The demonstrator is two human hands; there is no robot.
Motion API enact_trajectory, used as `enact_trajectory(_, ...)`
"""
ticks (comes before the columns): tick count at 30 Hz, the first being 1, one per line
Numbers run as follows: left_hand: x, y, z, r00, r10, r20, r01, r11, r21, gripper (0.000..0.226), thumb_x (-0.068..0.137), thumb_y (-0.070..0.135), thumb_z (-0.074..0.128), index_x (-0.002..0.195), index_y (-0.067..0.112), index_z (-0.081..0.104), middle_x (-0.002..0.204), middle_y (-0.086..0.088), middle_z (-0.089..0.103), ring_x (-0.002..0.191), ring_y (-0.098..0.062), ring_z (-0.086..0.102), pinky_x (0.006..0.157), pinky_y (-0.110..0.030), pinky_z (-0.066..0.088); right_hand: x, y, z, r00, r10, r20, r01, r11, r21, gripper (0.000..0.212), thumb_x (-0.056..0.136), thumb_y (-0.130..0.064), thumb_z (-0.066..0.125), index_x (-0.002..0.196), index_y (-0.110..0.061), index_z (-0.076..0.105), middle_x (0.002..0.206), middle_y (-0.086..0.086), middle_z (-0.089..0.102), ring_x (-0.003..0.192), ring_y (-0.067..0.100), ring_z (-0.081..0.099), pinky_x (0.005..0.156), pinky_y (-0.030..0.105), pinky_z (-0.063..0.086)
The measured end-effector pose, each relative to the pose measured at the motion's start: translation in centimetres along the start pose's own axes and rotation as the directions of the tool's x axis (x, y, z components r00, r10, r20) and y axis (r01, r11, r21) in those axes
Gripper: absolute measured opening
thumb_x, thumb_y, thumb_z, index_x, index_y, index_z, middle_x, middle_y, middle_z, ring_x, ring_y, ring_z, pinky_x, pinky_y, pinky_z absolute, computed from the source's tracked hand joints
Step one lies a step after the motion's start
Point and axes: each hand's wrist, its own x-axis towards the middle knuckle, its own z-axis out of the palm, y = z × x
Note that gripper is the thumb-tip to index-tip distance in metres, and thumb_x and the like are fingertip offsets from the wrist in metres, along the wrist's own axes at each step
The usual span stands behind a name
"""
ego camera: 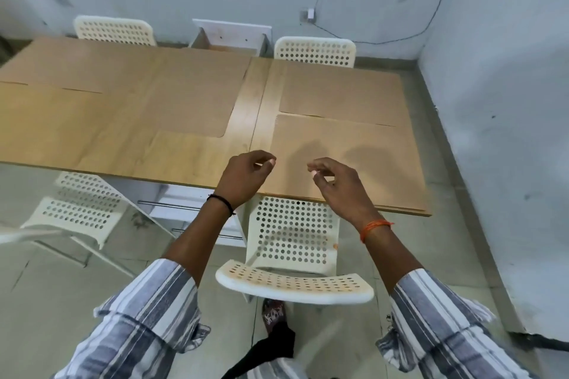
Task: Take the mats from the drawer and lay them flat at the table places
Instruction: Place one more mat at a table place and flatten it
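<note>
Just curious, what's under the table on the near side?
A white perforated chair tucked in, and white drawers with metal bar handles. The tabletop hides whatever sits further back.

- The long wooden table (246, 108) runs off the left picture edge, so its far-left end is cut off.
- A tan flat mat (46, 129) at the near left is cut by the same edge.
- The white drawer unit with metal bar handles (184, 209) is largely hidden under the tabletop and behind the left forearm.
- The patterned shoe (272, 314) is partly hidden by the white perforated plastic chair (292, 255).
</note>
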Motion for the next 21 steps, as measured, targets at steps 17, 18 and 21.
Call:
enact_trajectory(17, -5.8, -5.9, -11.9, 0.995, -0.031, -0.099, 0.023, 0.996, -0.087, 0.018, 0.095, 0.024, 0.057, 0.100, 0.015, 0.073, 0.094, 0.002, 0.074, 0.090, -0.015, 0.069, 0.084, -0.032, 0.054, -0.8, -9.2, 9.2, 0.992, -0.084, 0.097, 0.080, 0.996, 0.043, 0.022, 0.097, -0.016, 0.055, 0.114, -0.019, 0.069, 0.111, -0.009, 0.070, 0.102, 0.004, 0.063, 0.083, 0.011, 0.046)
enact_trajectory(18, -5.7, -6.4, -12.1, 0.995, -0.036, -0.094, 0.027, 0.995, -0.091, 0.018, 0.095, 0.024, 0.058, 0.099, 0.015, 0.073, 0.094, 0.002, 0.074, 0.089, -0.015, 0.069, 0.084, -0.032, 0.054, -0.7, -9.4, 9.7, 0.992, -0.076, 0.099, 0.072, 0.996, 0.043, 0.022, 0.097, -0.016, 0.056, 0.114, -0.019, 0.069, 0.110, -0.010, 0.070, 0.101, 0.004, 0.063, 0.082, 0.010, 0.045)
enact_trajectory(21, -4.2, -10.0, -15.4, 0.994, -0.058, -0.089, 0.048, 0.993, -0.109, 0.017, 0.095, 0.023, 0.058, 0.097, 0.016, 0.073, 0.094, 0.002, 0.074, 0.088, -0.014, 0.069, 0.081, -0.028, 0.053, 1.8, -11.3, 13.8, 0.993, -0.061, 0.101, 0.055, 0.997, 0.057, 0.020, 0.096, -0.015, 0.056, 0.112, -0.018, 0.069, 0.108, -0.009, 0.070, 0.098, 0.002, 0.063, 0.076, 0.003, 0.044)
